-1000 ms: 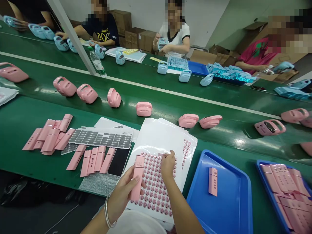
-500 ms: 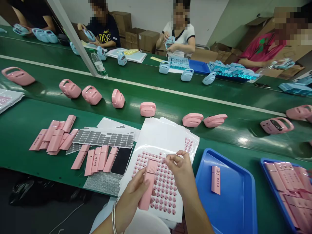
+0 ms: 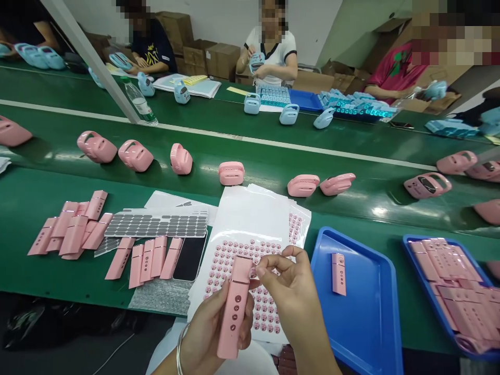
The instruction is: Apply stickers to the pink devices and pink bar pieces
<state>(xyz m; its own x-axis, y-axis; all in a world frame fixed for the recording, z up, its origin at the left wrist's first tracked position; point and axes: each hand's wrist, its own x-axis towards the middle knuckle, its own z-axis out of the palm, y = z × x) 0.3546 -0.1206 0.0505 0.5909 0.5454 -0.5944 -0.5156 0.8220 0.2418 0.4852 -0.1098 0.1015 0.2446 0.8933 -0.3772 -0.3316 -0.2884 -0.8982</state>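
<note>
My left hand (image 3: 213, 328) grips a long pink plastic strip (image 3: 234, 307) with a row of small holes, held upright over a white sticker sheet (image 3: 238, 234) of small pink round stickers. My right hand (image 3: 291, 291) is beside the strip's top end, thumb and forefinger pinched together on something too small to make out. A silver bangle circles my left wrist.
More pink strips (image 3: 70, 229) and a grey sticker sheet (image 3: 156, 225) lie to the left. A blue tray (image 3: 363, 323) holds one strip (image 3: 338, 274); another blue tray (image 3: 453, 289) holds several. Pink housings (image 3: 230, 173) ride the green belt. Other people work across the belt with blue housings.
My left hand turned the pink strip so its holed face shows and lifted it nearer me. My right hand left the sticker sheet and came up pinched to the strip's top.
</note>
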